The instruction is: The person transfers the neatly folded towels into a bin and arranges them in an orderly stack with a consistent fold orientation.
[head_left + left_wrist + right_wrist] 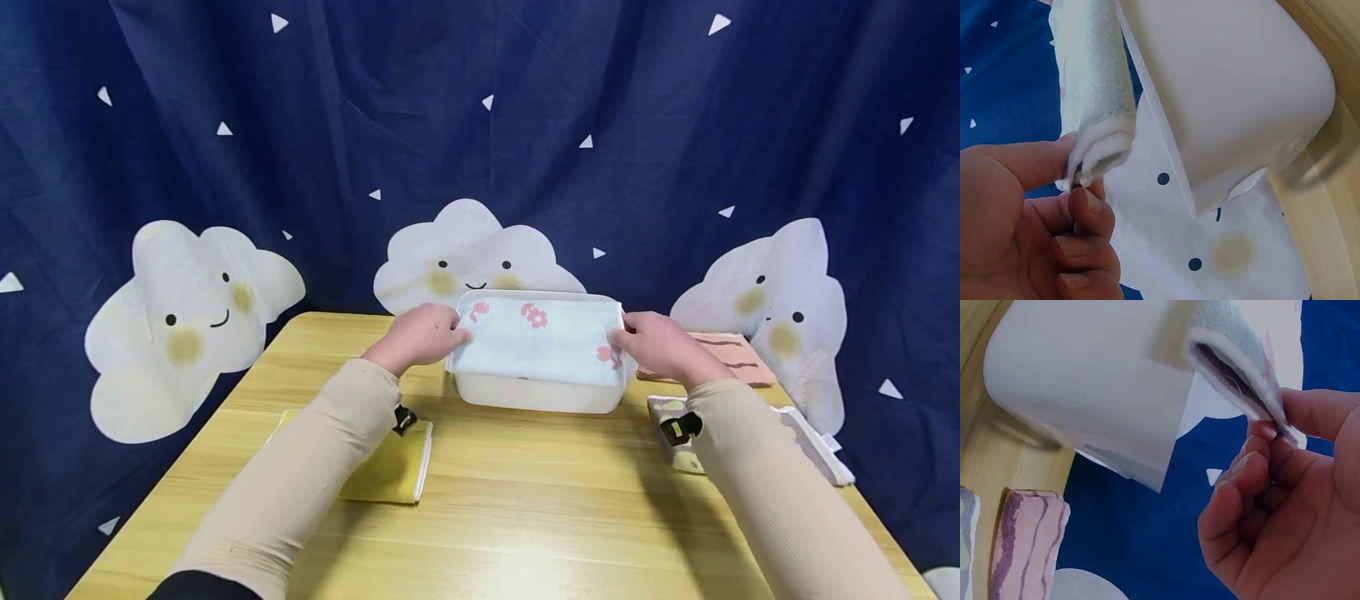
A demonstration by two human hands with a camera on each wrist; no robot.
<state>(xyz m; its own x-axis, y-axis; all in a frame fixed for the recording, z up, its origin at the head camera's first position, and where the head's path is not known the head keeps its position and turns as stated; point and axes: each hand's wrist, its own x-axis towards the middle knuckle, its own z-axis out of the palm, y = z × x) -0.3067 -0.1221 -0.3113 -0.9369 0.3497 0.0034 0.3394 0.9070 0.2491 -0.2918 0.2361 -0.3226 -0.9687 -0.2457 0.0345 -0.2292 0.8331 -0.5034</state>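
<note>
The left hand point(427, 335) and right hand point(660, 342) pinch the ends of the pale blue towel point(540, 346). It is over the white box point(540, 397), at three o'clock from the left hand, its long side running nine to three. Both hands touch it.

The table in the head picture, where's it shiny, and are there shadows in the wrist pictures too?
Head view: glare whitens the table near the bottom middle, and dark shadows lie beside both sleeves; each wrist view: a soft shadow lies on the table beside the white tub.
</note>
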